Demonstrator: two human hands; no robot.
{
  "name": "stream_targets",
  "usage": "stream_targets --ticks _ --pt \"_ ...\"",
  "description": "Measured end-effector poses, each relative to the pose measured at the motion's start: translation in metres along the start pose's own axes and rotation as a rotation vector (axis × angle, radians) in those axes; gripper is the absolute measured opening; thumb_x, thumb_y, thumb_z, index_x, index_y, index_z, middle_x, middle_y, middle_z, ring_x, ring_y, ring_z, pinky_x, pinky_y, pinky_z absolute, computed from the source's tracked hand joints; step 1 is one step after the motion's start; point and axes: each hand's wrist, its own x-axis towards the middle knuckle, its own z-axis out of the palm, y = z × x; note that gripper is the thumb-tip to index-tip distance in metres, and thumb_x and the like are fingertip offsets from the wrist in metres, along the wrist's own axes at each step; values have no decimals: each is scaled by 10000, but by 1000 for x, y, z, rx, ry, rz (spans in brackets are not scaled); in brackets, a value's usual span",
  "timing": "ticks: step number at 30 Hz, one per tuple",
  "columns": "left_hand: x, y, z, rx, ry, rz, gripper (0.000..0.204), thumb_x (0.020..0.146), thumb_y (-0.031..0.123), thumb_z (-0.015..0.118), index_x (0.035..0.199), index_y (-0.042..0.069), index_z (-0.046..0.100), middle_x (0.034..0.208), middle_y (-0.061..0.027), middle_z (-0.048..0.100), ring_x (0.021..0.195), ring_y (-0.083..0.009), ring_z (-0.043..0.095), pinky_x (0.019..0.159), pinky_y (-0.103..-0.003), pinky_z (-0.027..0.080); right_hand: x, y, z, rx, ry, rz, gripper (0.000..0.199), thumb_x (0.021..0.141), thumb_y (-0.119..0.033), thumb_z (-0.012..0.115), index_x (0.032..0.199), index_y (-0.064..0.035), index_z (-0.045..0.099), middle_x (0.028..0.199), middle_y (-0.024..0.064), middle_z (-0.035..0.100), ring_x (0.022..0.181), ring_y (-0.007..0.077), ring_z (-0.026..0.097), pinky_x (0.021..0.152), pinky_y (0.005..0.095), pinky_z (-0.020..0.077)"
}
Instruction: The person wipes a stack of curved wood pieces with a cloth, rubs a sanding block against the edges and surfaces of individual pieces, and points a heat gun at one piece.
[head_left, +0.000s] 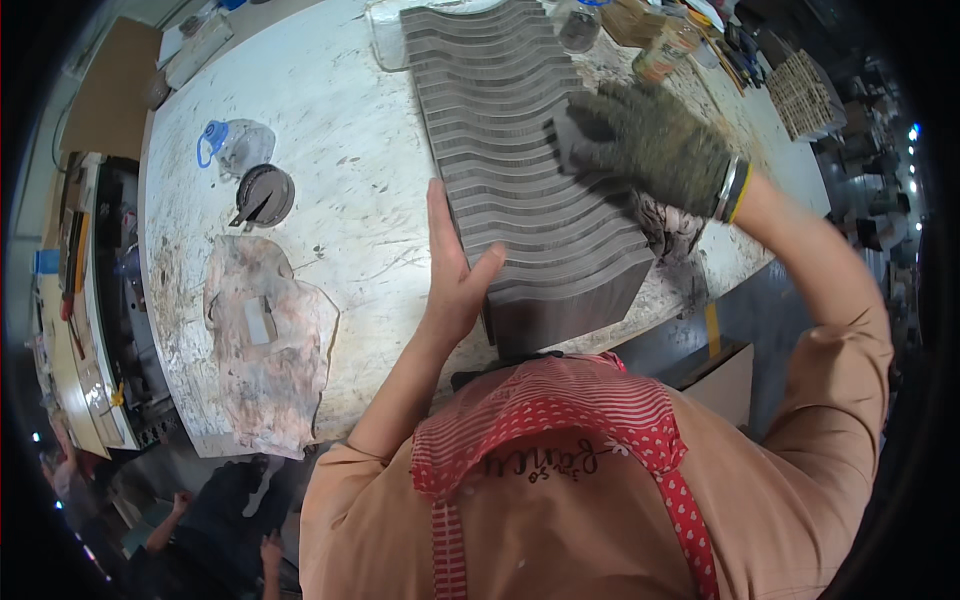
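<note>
A long grey block with a rippled, ridged top lies lengthwise on the table, its near end towards my body. My left hand, bare, rests against its left side near that end. Those fingers are stretched along the side, with the thumb over the top edge. On the block's right half, my right hand wears a dark, stained work glove. Its fingers are bent over a flat grey pad pressed to the ridges; the glove covers part of the pad.
On the worn white table, a stained cloth bears a small light block. Beyond it are a round dark tub and a clear blue-handled bottle. A jar and wicker basket stand far right; another person is lower left.
</note>
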Motion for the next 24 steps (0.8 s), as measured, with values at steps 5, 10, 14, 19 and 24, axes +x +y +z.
stream_targets --ticks 5,10,14,19,24 --pt "1 4 -9 129 -46 15 913 828 138 556 1487 -36 -52 1542 -235 101 1420 -305 164 1143 -365 138 0 27 -18 -184 -101 77 363 771 -199 679 1133 -194 666 1258 91 538 1150 263 533 952 400 448" --pt "15 4 -8 40 -30 -123 905 880 200 580 1488 -31 -49 1551 -228 77 1436 -298 125 1152 -368 125 51 -28 12 278 401 93 399 805 -294 666 1185 -187 607 1325 167 489 1128 341 538 960 423 449" --pt "23 3 -12 37 -48 -64 925 872 289 588 1464 -96 -10 1544 -273 40 1450 -338 49 1168 -385 69 54 -37 21 269 346 43 400 828 -303 639 1221 -247 594 1349 173 475 1172 345 514 966 444 428" --pt "22 2 -9 12 -20 -85 922 879 286 577 1466 -88 -27 1544 -272 20 1451 -339 33 1169 -386 62 47 -20 27 273 246 -8 462 823 -300 647 1273 -224 570 1387 173 445 1220 350 476 1004 466 391" --pt "22 3 -9 54 -54 -85 910 882 256 572 1466 -85 -36 1543 -270 24 1451 -331 38 1168 -383 61 49 -24 38 452 282 24 435 789 -278 682 1216 -230 609 1404 171 437 1224 373 463 1018 471 378"
